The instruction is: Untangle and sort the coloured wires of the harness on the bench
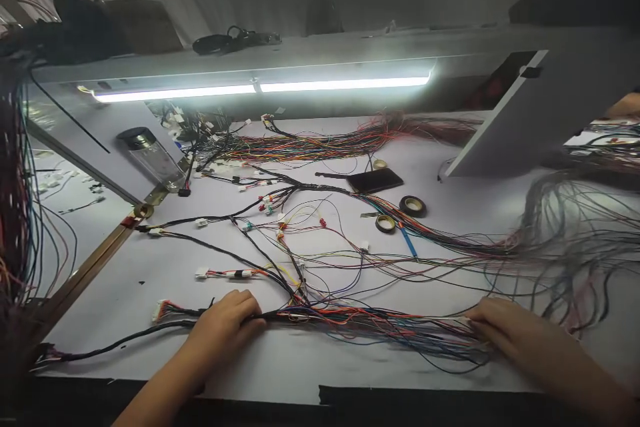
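Note:
A wire harness (350, 317) lies along the front of the table, its loose coloured wires running to the right and its black-taped branches to the left. My left hand (227, 321) is closed around the black-taped trunk, near a white multi-pin connector (159, 311). At the wires' right end, my right hand (517, 328), slightly blurred, has its fingers closed on the bundle; the fingertips are partly hidden. Just behind the trunk, thinner branches end in small connectors, among them a white plug (202, 273).
Behind lie a second harness (320, 186), a phone (375, 180), tape rolls (413, 205) and a blue pen-like tool (408, 241). A clear bottle (156, 159) stands left. A white panel (500, 127) rises at right; a lit tube lamp (345, 85) hangs under the shelf. Another person's hand (625, 107) shows far right.

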### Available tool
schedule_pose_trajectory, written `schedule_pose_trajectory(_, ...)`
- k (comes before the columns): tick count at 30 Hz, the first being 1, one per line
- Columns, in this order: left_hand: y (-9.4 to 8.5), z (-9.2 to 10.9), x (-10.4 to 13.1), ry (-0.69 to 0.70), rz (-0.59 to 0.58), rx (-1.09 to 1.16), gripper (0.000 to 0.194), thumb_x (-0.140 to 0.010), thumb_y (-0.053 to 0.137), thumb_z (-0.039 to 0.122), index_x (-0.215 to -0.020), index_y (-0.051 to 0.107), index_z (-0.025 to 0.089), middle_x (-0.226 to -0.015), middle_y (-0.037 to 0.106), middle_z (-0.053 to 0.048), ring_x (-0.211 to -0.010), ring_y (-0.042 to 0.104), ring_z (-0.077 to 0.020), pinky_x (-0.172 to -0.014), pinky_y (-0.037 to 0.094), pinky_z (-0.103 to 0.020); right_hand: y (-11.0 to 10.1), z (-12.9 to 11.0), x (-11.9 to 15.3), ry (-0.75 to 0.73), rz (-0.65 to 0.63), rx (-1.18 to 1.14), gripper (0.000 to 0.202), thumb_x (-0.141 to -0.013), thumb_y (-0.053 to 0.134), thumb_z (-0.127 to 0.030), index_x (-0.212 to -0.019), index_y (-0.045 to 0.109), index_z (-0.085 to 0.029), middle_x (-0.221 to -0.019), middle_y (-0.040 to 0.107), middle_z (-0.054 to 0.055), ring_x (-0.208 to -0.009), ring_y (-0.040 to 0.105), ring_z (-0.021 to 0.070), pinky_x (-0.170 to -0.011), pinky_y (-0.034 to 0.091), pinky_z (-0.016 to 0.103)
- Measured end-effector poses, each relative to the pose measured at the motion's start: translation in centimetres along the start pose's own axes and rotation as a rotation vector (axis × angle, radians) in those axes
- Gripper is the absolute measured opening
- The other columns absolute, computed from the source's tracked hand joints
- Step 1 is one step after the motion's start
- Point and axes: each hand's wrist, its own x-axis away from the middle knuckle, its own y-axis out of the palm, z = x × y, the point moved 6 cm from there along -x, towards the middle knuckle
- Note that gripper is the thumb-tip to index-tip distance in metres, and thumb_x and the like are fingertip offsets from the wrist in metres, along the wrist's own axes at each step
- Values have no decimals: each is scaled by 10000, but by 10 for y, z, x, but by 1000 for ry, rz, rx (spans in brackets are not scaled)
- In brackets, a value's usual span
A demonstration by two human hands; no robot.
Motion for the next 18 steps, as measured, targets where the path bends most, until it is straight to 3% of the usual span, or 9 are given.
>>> schedule_pose_trajectory(2,2,2,0,4,-2,-27,131,-879,520,284,-787,586,218,-865,614,-2,-835,579,-173,-693,454,-271,-3,2,2,15,34,15,272,-931,454,-467,-874,642,-279,-906,635,28,-878,603,223,-764,492,328)
schedule_pose_trajectory(4,-3,10,-1,5,110,-104,144,-848,579,358,-882,615,223,-982,624,-35,-919,591,-212,-742,480,-314,-5,3,3,29,70,29,289,-930,443,-484,-879,638,-276,-910,631,30,-892,596,228,-777,488,340)
schedule_pose_trajectory(7,-9,47,-11,160,322,-231,546,-761,662,528,-1201,562,221,-1204,583,-103,-1120,531,-297,-938,436,-429,-3,1,2,10,83,29,305,-930,440,-495,-879,641,-273,-906,628,31,-887,592,229,-788,482,346)
schedule_pose_trajectory(9,1,82,-23,403,284,-253,720,-776,621,583,-1378,413,247,-1333,526,-91,-1237,457,-290,-1070,324,-454,-3,0,3,7,70,17,303,-938,438,-487,-879,641,-270,-904,625,31,-888,587,225,-789,479,343)
schedule_pose_trajectory(11,17,108,-39,587,163,-244,761,-820,543,607,-1446,298,252,-1443,431,-68,-1323,379,-261,-1133,233,-450,-5,-2,4,10,41,0,305,-954,419,-467,-874,636,-267,-901,619,33,-890,578,222,-788,474,341)
schedule_pose_trajectory(15,36,112,-72,502,39,-246,702,-884,510,478,-1455,260,157,-1498,327,-97,-1378,304,-219,-1127,274,-389,-13,-5,8,6,0,-61,308,-965,410,-447,-868,634,-259,-899,614,35,-879,571,213,-797,469,331)
schedule_pose_trajectory(18,39,105,-78,452,43,-207,617,-880,536,384,-1426,331,183,-1488,351,-87,-1366,328,-214,-1113,311,-396,-18,-5,9,25,22,-76,298,-961,422,-435,-874,641,-253,-891,619,40,-874,575,216,-794,474,331)
